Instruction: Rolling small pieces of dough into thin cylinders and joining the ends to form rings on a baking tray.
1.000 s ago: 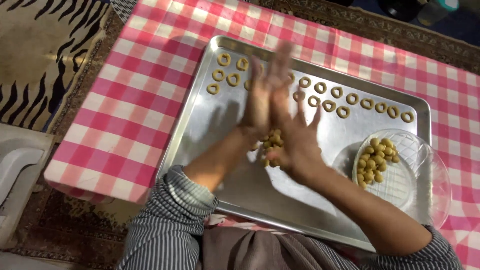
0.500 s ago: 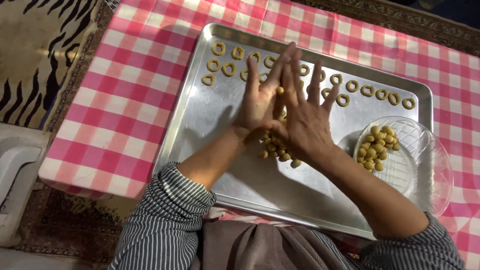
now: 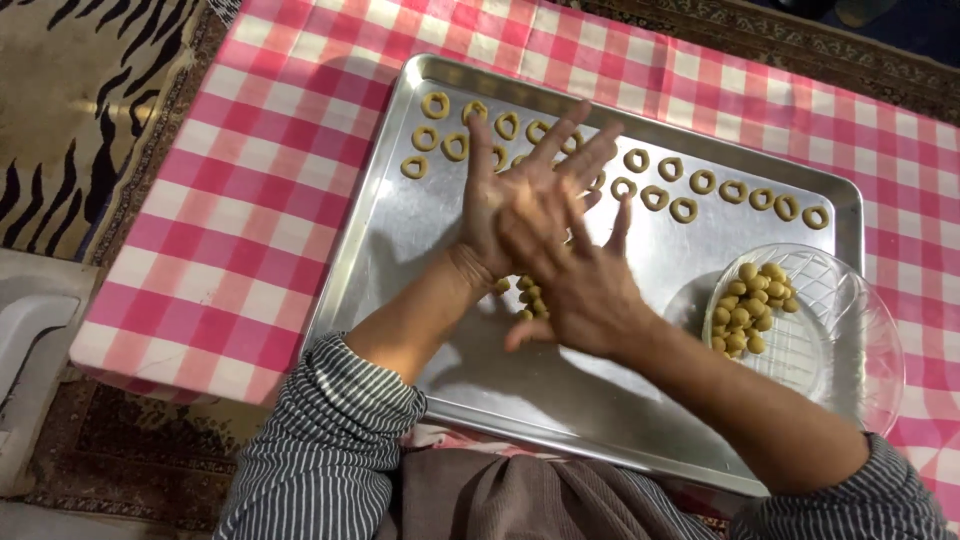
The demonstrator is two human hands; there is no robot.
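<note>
From the head view, the left hand [image 3: 500, 215] and right hand [image 3: 585, 285] press palm to palm above the metal tray [image 3: 400, 230], fingers straight and spread; whatever dough lies between the palms is hidden, so I cannot tell its shape. Rolling goes best with light, even pressure, kept over the small dough pile [image 3: 525, 295], clear of the dough rings [image 3: 690, 185] and the glass bowl [image 3: 850, 330] of dough balls [image 3: 750, 305].

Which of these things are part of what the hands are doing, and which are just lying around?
In use: left hand, right hand, dough balls, dough rings, metal tray, glass bowl.

Lying about: checked cloth, striped rug.
</note>
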